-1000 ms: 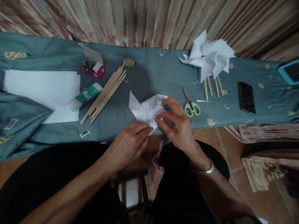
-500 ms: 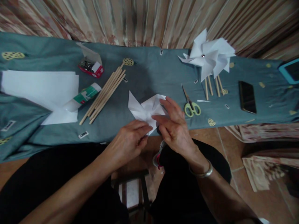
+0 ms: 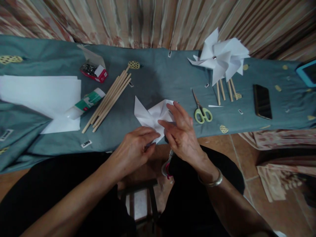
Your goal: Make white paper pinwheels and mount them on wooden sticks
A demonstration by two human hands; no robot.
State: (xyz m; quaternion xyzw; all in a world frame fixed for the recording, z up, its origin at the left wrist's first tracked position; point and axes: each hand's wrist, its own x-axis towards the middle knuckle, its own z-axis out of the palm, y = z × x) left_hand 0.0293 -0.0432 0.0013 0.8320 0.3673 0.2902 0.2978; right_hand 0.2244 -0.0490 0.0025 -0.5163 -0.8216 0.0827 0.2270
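Observation:
A white paper pinwheel lies at the table's front edge, one pointed blade standing up on its left. My left hand pinches the pinwheel's near corner between thumb and fingers. My right hand rests over its right side, index fingertip pressed near the centre and the other fingers bent over the right blade. Part of the paper is hidden under both hands. Green-handled scissors lie just right of my right hand. A bundle of wooden sticks is on the left.
Finished-looking white pinwheels on sticks lie at the back right, with a dark phone and a blue-edged device beyond. At left are a red box of pins, a glue bottle and white paper sheets.
Both hands and the pinwheel keep nearly the same pose. The view has shifted very slightly.

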